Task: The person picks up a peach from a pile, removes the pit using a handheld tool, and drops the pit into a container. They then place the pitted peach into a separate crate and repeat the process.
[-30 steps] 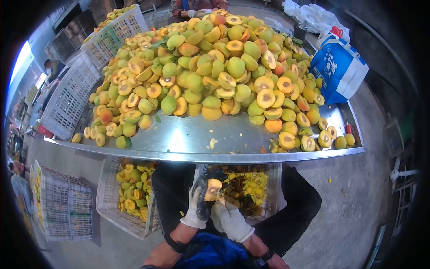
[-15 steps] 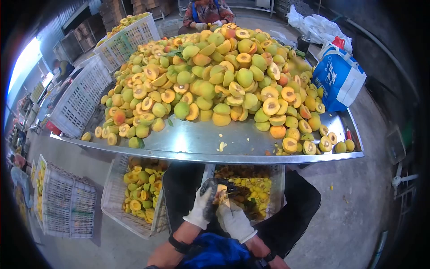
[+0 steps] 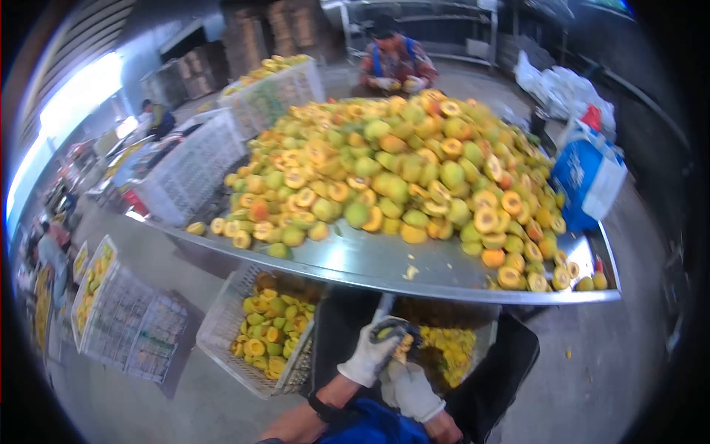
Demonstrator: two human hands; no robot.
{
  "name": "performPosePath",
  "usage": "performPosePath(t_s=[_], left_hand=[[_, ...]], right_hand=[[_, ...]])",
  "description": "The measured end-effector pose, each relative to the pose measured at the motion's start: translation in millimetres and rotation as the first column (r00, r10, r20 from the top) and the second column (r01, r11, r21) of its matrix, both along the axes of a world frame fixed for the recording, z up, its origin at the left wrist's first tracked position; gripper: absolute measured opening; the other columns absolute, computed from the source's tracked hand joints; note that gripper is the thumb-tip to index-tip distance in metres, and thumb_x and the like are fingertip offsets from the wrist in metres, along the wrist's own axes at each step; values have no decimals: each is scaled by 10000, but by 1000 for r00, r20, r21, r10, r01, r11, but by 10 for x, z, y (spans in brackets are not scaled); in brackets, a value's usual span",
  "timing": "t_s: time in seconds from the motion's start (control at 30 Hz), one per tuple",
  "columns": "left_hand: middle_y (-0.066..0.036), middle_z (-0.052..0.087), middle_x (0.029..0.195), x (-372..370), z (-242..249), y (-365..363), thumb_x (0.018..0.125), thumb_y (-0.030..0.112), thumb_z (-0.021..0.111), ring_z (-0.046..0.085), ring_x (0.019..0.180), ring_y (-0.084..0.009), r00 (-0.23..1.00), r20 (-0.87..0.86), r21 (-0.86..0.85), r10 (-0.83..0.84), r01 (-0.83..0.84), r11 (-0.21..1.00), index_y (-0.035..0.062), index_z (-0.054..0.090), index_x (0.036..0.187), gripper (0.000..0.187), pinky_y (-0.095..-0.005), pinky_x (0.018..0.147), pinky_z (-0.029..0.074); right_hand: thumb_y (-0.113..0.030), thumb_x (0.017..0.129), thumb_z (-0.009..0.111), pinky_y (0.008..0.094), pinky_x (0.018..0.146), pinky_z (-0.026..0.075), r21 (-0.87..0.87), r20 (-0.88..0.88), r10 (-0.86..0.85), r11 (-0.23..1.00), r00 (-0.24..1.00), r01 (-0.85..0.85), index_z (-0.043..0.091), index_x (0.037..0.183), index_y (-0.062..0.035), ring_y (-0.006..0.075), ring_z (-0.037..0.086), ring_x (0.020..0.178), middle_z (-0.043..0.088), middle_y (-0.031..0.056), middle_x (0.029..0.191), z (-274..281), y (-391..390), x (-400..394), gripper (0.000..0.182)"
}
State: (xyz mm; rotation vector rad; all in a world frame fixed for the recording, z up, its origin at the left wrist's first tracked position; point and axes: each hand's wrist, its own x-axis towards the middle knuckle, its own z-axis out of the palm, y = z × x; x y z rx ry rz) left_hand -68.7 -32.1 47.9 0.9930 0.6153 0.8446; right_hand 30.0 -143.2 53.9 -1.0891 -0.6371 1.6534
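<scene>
Steel tabletop (image 3: 355, 259) stretches across a dim, blurred shed. Below its near edge, the left hand (image 3: 370, 354) is cupped around a fruit half (image 3: 403, 342), and the right hand (image 3: 414, 391) presses against it from beneath; whether it holds a tool cannot be made out. White crates (image 3: 255, 337) sit beneath. Farther off, halved fruit (image 3: 399, 170) is heaped high, partly hiding a seated co-worker (image 3: 398, 63).

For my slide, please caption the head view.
Gloved left hand and right hand hold a halved fruit below a heaped table.
</scene>
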Motion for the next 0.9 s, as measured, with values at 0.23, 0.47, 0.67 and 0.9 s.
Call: performPosePath(t_s=[0.23,0.47,0.67,0.9], left_hand=[[-52,615,1122,-56,193,25,816,140,694,564,1028,-99,982,24,160,-185,179,971,-9,545,1229,464,-266,925,454],[-45,629,1045,-76,273,-113,895,113,630,568,890,-84,988,-80,208,-134,148,967,15,555,1220,348,-242,760,507],[-22,630,893,-51,560,-12,882,80,618,554,731,-80,884,-154,340,-441,467,816,17,602,1132,258,-237,668,490],[-73,616,1032,208,929,-122,855,113,667,580,907,-114,887,-322,512,-330,456,728,33,609,1151,312,-254,780,500]], right_hand=[[-388,976,520,387,685,524,195,-699,293,956,653,-220,529,1172,-78,203,566,663,579,62,804,-124,-11,140,367],[-431,966,527,339,516,405,249,24,6,969,1000,-11,526,1010,-108,180,472,537,509,30,689,135,-100,116,326],[-452,963,520,299,383,299,547,546,-329,836,770,-30,518,853,-141,143,368,395,423,-13,547,347,-340,67,330],[-358,991,455,373,437,406,210,-848,289,953,444,-220,604,951,-88,249,531,464,560,68,555,441,-418,228,311]])
